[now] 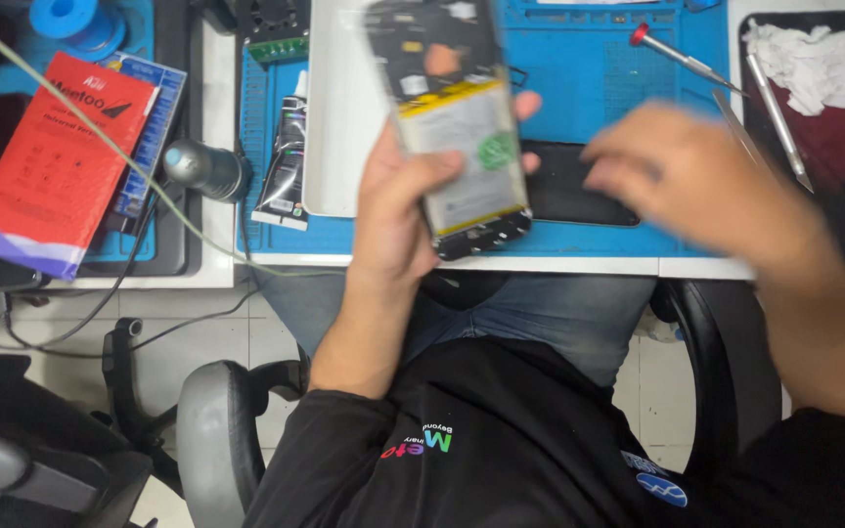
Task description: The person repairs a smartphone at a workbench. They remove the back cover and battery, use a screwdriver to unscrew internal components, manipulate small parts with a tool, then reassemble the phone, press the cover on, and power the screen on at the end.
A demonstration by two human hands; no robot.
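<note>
- Left hand (398,210) grips opened phone (457,127), back off, tilted up above counter (579,262) edge so insides face the wearer.
- Right hand (696,176) blurred over black panel (569,186) on blue mat (599,68); prob. touching it, grip unclear.

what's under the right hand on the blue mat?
A flat black slab lies on the blue mat; the blurred right hand covers its right end, so that part and any contact are unseen.
</note>
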